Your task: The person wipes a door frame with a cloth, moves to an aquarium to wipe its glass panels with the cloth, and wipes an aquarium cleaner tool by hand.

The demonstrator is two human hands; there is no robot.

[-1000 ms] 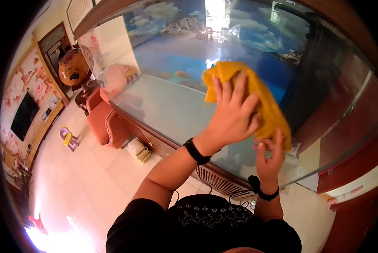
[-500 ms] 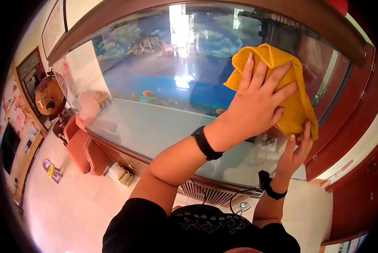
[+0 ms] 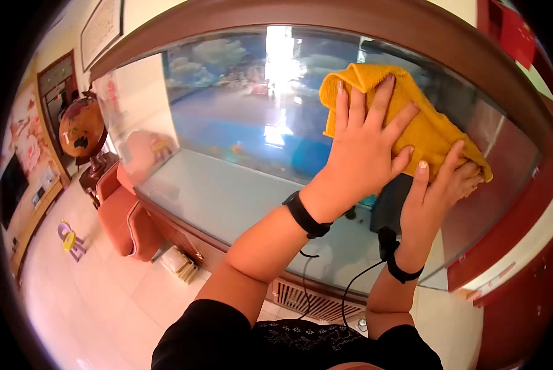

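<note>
A yellow cleaning cloth (image 3: pixel 434 126) lies folded and creased against the front glass of a large aquarium (image 3: pixel 227 179). My left hand (image 3: pixel 364 145) presses flat on the cloth's left part, fingers spread and pointing up. Lower and to the right, my right hand (image 3: pixel 437 191) is at the cloth's bottom right corner. Its index finger rests over the cloth and the other fingers curl at the edge, partly hidden. Both wrists wear black bands. Behind the glass shows a blue underwater backdrop with bright reflections.
A brown wooden frame (image 3: pixel 326 17) runs along the aquarium's top, over a slatted cabinet (image 3: pixel 313 302). A globe (image 3: pixel 82 129), an orange chair (image 3: pixel 125 213) and a small purple and yellow stool (image 3: pixel 71 240) stand to the left. Black cables hang near my body.
My right hand has moved up and to the right with the cloth's lower corner, stretching the cloth sideways. My left hand remains pressed on the cloth. The camera view has shifted.
</note>
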